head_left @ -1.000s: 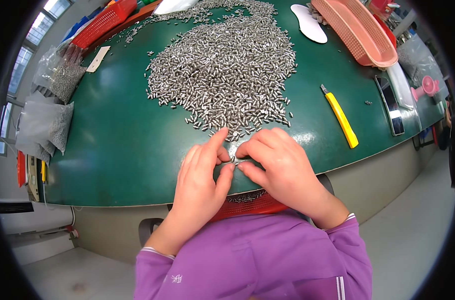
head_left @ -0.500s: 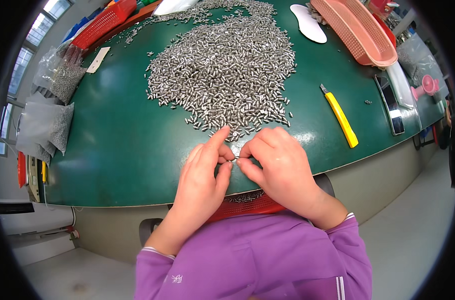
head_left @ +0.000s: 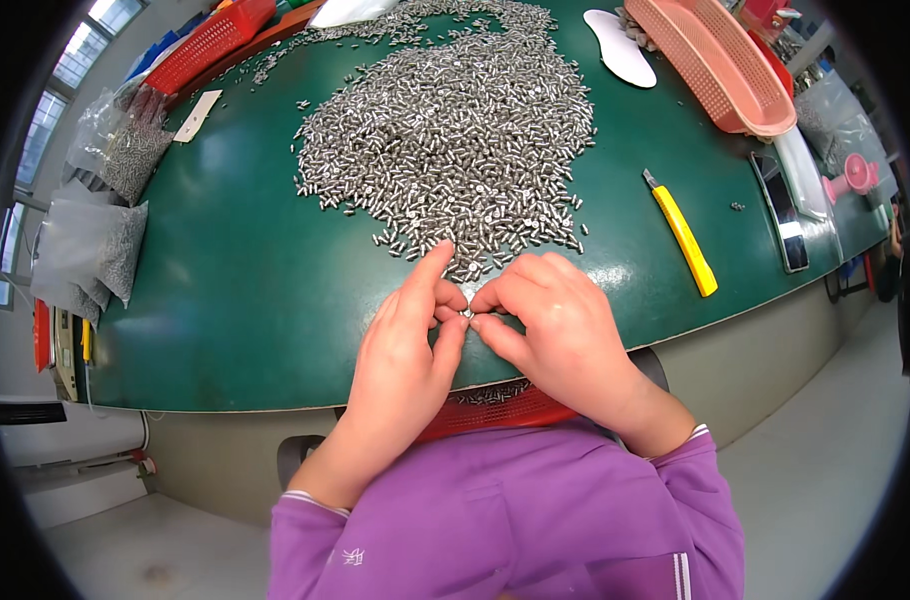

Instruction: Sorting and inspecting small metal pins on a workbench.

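A broad pile of small silver metal pieces (head_left: 445, 140), short and cylindrical, covers the middle of the green table (head_left: 225, 290). Just in front of its near tip, my two hands meet fingertip to fingertip. My left hand (head_left: 405, 335) pinches with thumb and bent fingers, its index finger stretched toward the pile. Opposite it, my right hand (head_left: 555, 315) pinches with thumb and index finger. Between the fingertips shows a bit of a small metal piece (head_left: 467, 313), mostly hidden by both hands.
A red basket (head_left: 495, 412) with metal pieces sits below the table edge at my lap. To the right lie a yellow utility knife (head_left: 687, 240), a phone (head_left: 778, 210) and a pink basket (head_left: 715, 65). Filled plastic bags (head_left: 90, 245) stand at the left edge.
My fingertips have shifted slightly left, and the left index finger points a little farther up. Both hands keep pinching at the same spot; the pile looks unchanged.
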Demonstrator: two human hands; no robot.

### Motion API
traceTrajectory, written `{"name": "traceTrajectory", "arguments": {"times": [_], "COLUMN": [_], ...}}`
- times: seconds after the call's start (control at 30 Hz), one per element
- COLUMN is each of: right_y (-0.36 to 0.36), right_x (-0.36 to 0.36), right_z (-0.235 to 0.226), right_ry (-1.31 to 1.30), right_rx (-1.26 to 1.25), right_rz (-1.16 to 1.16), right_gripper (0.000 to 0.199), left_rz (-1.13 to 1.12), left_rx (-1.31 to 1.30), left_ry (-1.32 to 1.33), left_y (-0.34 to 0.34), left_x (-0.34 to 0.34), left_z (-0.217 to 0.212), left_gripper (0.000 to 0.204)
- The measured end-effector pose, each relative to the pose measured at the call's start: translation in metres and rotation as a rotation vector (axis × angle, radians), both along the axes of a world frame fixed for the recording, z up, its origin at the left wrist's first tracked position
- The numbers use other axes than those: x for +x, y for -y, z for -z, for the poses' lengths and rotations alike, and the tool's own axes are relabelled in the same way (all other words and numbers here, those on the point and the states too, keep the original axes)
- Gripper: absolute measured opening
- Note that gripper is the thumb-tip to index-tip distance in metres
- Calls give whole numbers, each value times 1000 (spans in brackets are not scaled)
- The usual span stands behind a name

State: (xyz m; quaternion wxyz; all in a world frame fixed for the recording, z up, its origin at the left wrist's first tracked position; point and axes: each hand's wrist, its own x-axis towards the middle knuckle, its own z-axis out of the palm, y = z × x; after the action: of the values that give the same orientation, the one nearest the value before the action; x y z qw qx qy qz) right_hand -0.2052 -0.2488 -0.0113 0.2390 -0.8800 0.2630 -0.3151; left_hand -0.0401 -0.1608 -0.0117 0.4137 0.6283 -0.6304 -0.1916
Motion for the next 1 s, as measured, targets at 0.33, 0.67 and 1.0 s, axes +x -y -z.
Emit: {"name": "traceTrajectory", "arguments": {"times": [0.33,0.67,1.0], "right_y": [-3,-2,5], "right_x": [3,1,-1], "right_z": [2,-9,-1], "right_ry": [4,-174,0], "right_rx": [60,-190,38], "right_rz": [-3,-3,-68], "right_gripper": [13,14,21], "left_rz": [-23,-11,3], "left_rx": [-13,-41,25], "left_ry": [-11,14,-69], "left_y": [-1,-1,-4], "left_x": [0,-2,2], "left_z": [4,5,3], "left_gripper": [67,72,78]}}
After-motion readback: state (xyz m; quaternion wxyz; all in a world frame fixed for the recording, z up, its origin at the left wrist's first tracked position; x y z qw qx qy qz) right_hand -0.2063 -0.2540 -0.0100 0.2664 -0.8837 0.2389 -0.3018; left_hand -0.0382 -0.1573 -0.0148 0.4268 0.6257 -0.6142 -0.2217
